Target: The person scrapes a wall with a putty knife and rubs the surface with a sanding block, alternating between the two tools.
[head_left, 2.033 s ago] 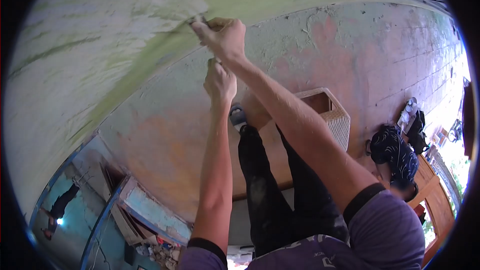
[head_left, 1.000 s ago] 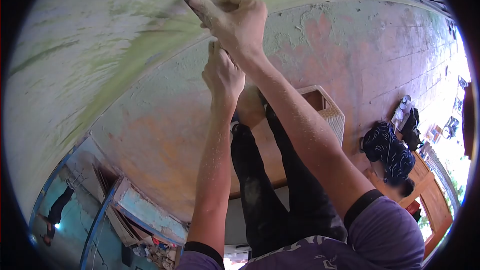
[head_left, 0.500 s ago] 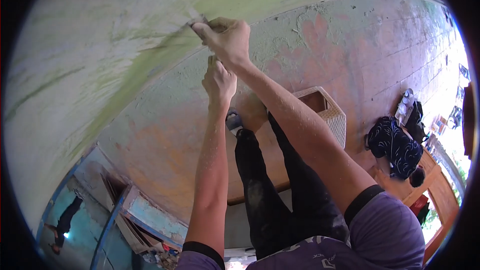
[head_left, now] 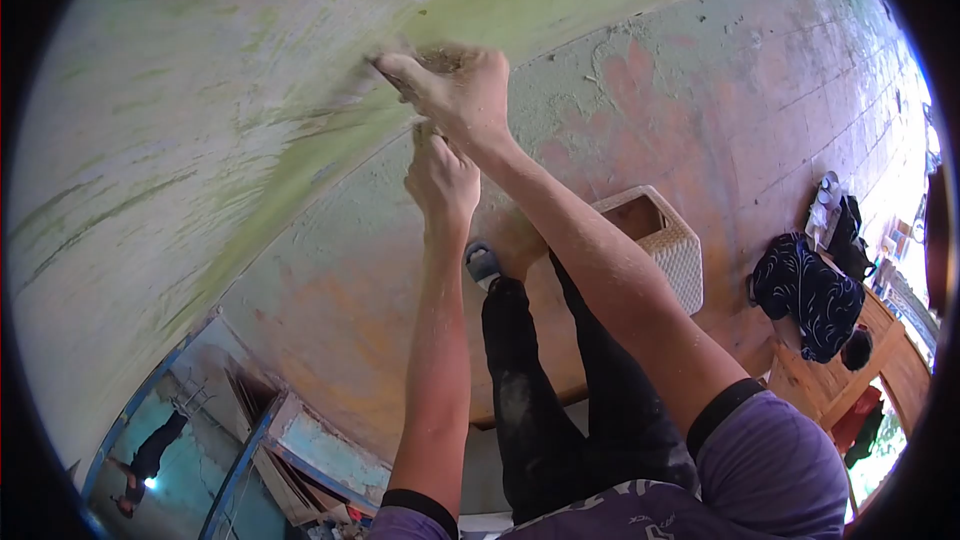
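Note:
My right hand (head_left: 460, 95) is closed and pressed up near the pale green wall (head_left: 250, 70). A thin dark edge of what looks like a scraper (head_left: 383, 68) sticks out beyond its thumb, smeared by motion. Crumbly material shows over the curled fingers. Just below, my left hand (head_left: 443, 178) is closed in a fist close to the right wrist; whatever it grips is mostly hidden. Whitish streaks and dark scrape marks cover the wall to the left of both hands. Pale dust specks lie on both forearms.
A white woven box-like stool (head_left: 680, 260) stands on the dusty, stained floor (head_left: 350, 310). To the right, a person in a dark patterned shirt (head_left: 810, 295) bends beside wooden furniture (head_left: 835, 370). Another person (head_left: 150, 455) appears through a blue-framed opening at lower left, near leaning boards (head_left: 290, 485).
My right hand has shifted slightly down along the wall, its blade blurred now. The left hand stays close under it. The whole view has drifted a little, with the floor things appearing lower and further right.

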Demonstrator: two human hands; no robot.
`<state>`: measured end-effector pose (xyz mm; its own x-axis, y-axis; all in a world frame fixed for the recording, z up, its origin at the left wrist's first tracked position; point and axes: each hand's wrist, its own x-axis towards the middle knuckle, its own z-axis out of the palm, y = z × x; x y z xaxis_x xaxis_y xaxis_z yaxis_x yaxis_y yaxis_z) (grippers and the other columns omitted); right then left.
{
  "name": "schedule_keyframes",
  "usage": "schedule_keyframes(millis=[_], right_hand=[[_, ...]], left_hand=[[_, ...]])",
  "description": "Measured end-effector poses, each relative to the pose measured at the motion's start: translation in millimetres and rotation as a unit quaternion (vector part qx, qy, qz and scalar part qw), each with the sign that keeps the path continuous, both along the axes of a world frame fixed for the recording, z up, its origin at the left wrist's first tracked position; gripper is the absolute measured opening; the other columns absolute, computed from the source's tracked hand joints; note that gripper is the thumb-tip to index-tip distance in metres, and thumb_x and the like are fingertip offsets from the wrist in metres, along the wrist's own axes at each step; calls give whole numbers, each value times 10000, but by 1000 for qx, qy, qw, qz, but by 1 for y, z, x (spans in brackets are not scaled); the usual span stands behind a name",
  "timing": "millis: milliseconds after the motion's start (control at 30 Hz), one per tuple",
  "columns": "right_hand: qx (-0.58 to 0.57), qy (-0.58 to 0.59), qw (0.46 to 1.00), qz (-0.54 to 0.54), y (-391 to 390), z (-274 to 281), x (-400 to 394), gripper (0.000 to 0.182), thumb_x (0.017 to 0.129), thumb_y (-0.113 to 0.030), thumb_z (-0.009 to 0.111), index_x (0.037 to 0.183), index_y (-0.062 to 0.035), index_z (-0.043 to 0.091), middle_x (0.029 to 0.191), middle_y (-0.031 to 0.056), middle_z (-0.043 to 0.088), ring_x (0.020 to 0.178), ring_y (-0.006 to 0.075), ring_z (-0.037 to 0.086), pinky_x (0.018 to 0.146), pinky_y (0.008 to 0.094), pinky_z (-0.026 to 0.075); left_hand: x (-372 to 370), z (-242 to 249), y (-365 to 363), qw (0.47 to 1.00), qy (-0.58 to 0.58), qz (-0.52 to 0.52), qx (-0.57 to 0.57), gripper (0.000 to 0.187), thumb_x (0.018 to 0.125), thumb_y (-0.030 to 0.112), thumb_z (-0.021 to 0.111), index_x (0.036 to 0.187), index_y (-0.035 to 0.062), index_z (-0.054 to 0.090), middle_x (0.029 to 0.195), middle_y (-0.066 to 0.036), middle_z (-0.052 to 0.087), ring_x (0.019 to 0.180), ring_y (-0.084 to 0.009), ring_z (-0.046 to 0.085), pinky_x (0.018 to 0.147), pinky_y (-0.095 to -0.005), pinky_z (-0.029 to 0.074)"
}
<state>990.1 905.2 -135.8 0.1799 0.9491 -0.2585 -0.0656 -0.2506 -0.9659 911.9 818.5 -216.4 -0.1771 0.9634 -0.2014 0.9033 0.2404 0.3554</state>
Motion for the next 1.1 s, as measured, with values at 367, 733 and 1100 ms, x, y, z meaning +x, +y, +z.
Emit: schedule_keyframes(millis=[367, 733, 1100], right_hand=[[6, 27, 1000, -4, -3, -15, -9, 377, 802, -274, 832, 877, 86, 751, 721, 161, 736, 679, 161, 715, 637, 325, 559], [-31, 17, 999, -10, -1, -57, -18, 358, 802, -302, 852, 832, 43, 761, 638, 82, 701, 600, 104, 665, 571, 273, 530], [-25, 10, 1000, -14, -8, -53, -19, 424, 769, -306, 872, 916, 76, 761, 760, 163, 747, 703, 176, 724, 674, 308, 576]], left_hand=[[-7, -2, 2, 999, 4, 20, 49, 334, 991, 377, 514, 1077, 56, 554, 1052, -202, 667, 848, -448, 674, 720, -558, 539], [-17, -39, -11, 999, 51, -13, 4, 328, 953, 307, 586, 1161, 57, 542, 1073, -151, 687, 920, -411, 682, 743, -526, 551], [-24, -54, -18, 997, 35, -12, -61, 529, 907, 403, 655, 1288, 72, 497, 1177, -193, 662, 1011, -429, 664, 834, -522, 541]])
